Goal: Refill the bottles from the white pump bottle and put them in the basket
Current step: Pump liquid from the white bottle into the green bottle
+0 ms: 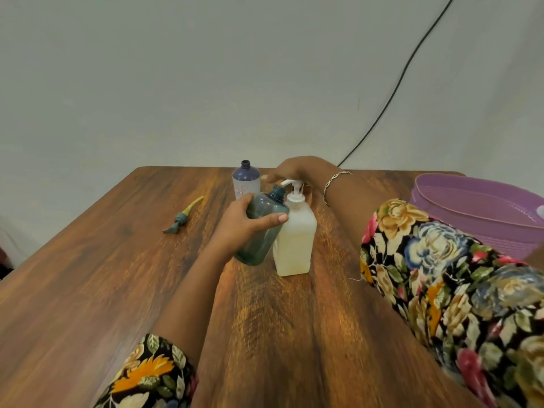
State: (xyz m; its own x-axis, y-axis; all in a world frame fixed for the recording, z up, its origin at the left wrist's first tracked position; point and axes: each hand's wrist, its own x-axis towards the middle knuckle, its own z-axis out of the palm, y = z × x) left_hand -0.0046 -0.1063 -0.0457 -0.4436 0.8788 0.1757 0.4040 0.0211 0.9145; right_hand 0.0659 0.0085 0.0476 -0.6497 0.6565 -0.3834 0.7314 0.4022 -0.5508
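The white pump bottle (295,244) stands mid-table, holding pale liquid. My left hand (246,223) grips a dark teal bottle (263,231), tilted so its open neck sits right under the pump spout. My right hand (290,170) rests on top of the pump head with its fingers reaching forward. Behind them stands an uncapped blue-and-white bottle (246,181). The purple basket (471,207) sits at the right edge, partly hidden by my floral sleeve.
A teal pump cap with a yellow tube (183,217) lies on the wooden table (88,275) to the left. A black cable (397,89) runs down the wall behind. Something white shows inside the basket at the far right.
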